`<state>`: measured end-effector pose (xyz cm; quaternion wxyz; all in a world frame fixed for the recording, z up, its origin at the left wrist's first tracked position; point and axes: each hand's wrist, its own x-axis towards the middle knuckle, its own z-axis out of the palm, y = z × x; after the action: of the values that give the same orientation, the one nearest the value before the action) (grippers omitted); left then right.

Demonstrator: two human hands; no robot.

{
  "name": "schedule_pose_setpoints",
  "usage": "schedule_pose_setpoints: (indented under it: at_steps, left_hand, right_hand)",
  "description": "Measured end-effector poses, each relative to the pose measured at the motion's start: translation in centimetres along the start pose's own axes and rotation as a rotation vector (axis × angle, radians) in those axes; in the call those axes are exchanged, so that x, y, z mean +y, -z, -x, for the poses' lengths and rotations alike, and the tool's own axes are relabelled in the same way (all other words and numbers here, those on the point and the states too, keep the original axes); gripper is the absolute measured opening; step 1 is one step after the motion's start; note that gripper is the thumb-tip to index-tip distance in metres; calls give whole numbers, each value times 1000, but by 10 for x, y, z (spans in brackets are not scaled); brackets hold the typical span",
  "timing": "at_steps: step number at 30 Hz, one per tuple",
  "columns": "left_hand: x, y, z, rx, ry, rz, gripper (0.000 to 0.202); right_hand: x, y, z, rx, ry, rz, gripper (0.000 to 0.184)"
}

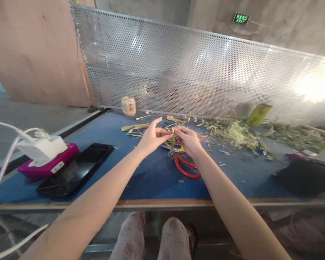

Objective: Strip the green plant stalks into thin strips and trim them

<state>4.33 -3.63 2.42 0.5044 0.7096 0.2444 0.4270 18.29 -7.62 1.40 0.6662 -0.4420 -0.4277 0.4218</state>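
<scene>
In front of me, a small woven piece of green leaf strips (pixel 173 141) is pinched between both hands above the blue table (pixel 151 184). My left hand (pixel 152 137) grips its left side with thumb and fingers, the index finger raised. From the other side, my right hand (pixel 188 140) closes thumb and fingertips on the upper part of the piece. Red-handled scissors (pixel 191 176) lie just below my hands, their blades partly covered by the piece. Dry yellowish leaf strips (pixel 137 128) are spread behind my left hand.
A phone (pixel 78 168) and a magenta power strip (pixel 39 169) with a white adapter (pixel 44 148) lie at left. A pale jar-like thing (pixel 128 106) stands by the perforated metal panel (pixel 178 54). Plant scraps (pixel 237 133), a yellow-green box (pixel 259 115) and a black object (pixel 306 177) are at right.
</scene>
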Motion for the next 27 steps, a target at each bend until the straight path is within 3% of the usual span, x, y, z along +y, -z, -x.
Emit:
schedule_pose_setpoints:
  at_steps: [5, 11, 16, 27]
  left_hand:
    - [-1, 1, -2, 21, 9, 21, 78]
    - [-2, 3, -2, 34, 4, 36, 72]
    - [-2, 4, -3, 55, -34, 3, 69]
    - [-1, 1, -2, 81, -6, 49, 61]
  right_hand:
    - [0, 0, -1, 2, -4, 41, 30]
    - [-2, -2, 2, -90, -42, 52, 36]
    - [-2, -4, 4, -132, 13, 63, 38]
    - [-3, -4, 5, -38, 32, 211, 27]
